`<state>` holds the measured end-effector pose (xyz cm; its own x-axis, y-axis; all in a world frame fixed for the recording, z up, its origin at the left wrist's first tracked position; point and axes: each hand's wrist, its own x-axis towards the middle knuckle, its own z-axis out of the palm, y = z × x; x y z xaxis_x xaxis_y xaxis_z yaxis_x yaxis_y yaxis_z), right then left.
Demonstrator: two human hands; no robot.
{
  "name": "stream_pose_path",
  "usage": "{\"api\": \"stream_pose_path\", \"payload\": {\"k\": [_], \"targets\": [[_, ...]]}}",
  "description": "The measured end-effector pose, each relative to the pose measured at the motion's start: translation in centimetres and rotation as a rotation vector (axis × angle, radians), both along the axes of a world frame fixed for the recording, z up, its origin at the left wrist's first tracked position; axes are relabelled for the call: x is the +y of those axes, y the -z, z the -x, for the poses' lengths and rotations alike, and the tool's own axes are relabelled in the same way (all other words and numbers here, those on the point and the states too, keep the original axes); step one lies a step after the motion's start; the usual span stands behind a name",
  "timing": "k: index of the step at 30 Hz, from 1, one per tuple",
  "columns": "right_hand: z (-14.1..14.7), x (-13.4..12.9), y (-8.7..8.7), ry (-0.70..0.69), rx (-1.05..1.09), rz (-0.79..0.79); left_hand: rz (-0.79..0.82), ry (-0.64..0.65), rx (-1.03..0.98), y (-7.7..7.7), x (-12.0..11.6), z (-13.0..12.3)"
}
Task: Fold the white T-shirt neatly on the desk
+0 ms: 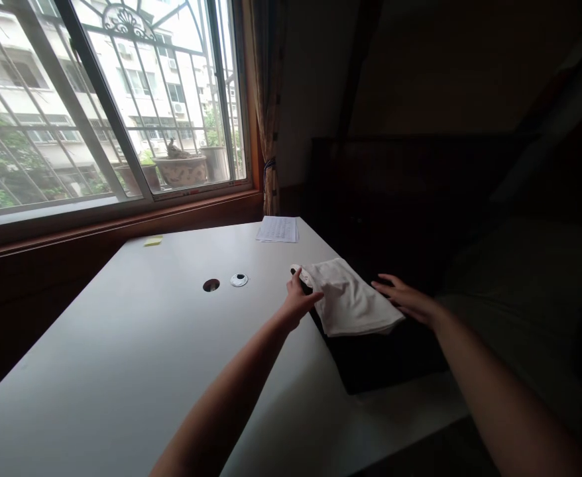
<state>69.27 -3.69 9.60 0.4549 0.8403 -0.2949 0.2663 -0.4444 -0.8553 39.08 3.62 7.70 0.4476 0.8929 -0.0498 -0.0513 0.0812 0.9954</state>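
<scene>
A white folded cloth [353, 301], slightly wrinkled, lies on top of a flat black item [385, 361], which looks like folded dark fabric. At the left edge of this stack is my left hand [298, 305], with thumb and index finger spread apart; its other fingers are mostly hidden. My right hand [407, 299] rests at the stack's right side, fingers stretched out along the black item's edge. A small pale patterned piece [301, 270] with a dark border shows just beyond my left fingers.
The white table [162, 358] bears printed papers [278, 229], a yellow sticky-note pad [152, 241], a round cable hole [211, 285] and its loose cover [239, 280]. A barred window [181, 99] and a curtain [270, 119] stand behind. The right side is dark.
</scene>
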Motion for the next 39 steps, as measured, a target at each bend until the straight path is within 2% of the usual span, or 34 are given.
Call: {"api": "stream_pose_path", "payload": {"k": [2,5,8,13,16,19,22,26,31,35,37,39], "targets": [[-0.4,-1.3,1.3,-0.025,0.022,-0.011,-0.131,-0.008,0.07,0.9,-0.7,0.0],[-0.4,-2.6,1.9,-0.091,0.052,-0.036,-0.327,0.04,0.166,1.1,-1.5,-0.3],[-0.1,-3.1,1.6,-0.087,0.012,-0.104,-0.352,0.077,0.185,0.7,-2.6,-1.1],[0.0,-4.3,1.0,0.057,-0.064,-0.342,-0.394,0.052,0.177,0.0,-5.1,-2.2],[-0.4,-5.4,1.9,0.078,-0.077,-0.365,-0.429,0.089,0.194,0.0,-6.4,-2.1],[-0.6,-6.5,3.3,0.073,-0.055,-0.342,-0.492,0.177,0.215,0.2,-7.1,-1.8],[-0.5,-7.4,4.6,0.09,-0.028,-0.337,-0.569,0.255,0.215,0.2,-7.5,-1.5],[0.1,-7.9,5.4,0.108,-0.027,-0.342,-0.654,0.356,0.241,-0.3,-7.9,-1.4],[0.0,-7.9,5.6,0.114,-0.056,-0.389,-0.711,0.396,0.299,-1.0,-8.3,-1.6],[-1.1,-8.0,5.3,0.135,0.045,-0.389,-0.772,0.466,0.253,-1.0,-8.5,-1.3],[-1.5,-8.2,5.0,0.166,0.083,-0.362,-0.792,0.459,0.233,-0.6,-8.0,-1.1],[-1.6,-8.3,4.8,0.167,0.084,-0.322,-0.749,0.377,0.235,0.0,-7.0,-1.1]]}}
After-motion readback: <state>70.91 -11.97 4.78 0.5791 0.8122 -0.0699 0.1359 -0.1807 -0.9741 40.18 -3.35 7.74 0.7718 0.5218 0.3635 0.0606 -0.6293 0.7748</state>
